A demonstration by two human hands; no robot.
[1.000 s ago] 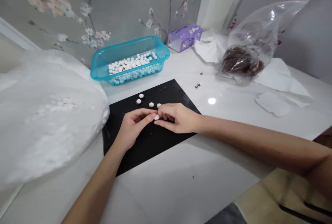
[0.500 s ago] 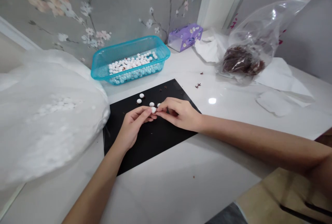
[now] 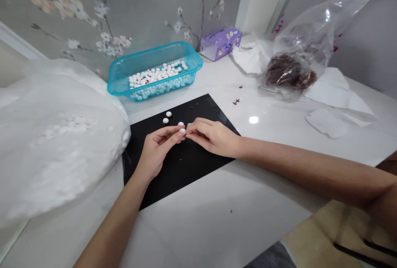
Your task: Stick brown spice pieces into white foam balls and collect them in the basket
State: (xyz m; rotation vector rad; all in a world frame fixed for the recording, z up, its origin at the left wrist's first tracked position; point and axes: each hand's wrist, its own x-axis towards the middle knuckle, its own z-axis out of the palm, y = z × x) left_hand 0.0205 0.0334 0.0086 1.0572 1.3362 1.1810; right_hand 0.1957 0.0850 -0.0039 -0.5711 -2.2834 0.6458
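Between the thumb and fingers of my left hand (image 3: 156, 148) is a small white ball (image 3: 182, 131), held over a black mat (image 3: 173, 177). My right hand (image 3: 214, 135) meets it from the right, thumb and forefinger pinched at the ball's edge. Whatever lies in that pinch is too small and covered to make out. Behind my fingers, several more white balls (image 3: 165, 120) rest on the mat, one partly hidden by my right hand. Small dark brown star-shaped pieces (image 3: 197, 104) lie near the mat's far edge.
A blue plastic basket (image 3: 124, 88) of white balls stands behind the mat. At left bulges a large translucent bag (image 3: 62, 156) of white pieces. A clear bag of brown pieces (image 3: 285, 71), a purple tissue pack (image 3: 221, 44) and white paper (image 3: 338, 94) sit at back right.
Both hands stay in nearly the same place, still together at the white ball. My right fingers shift very slightly; the whole view drifts a little.
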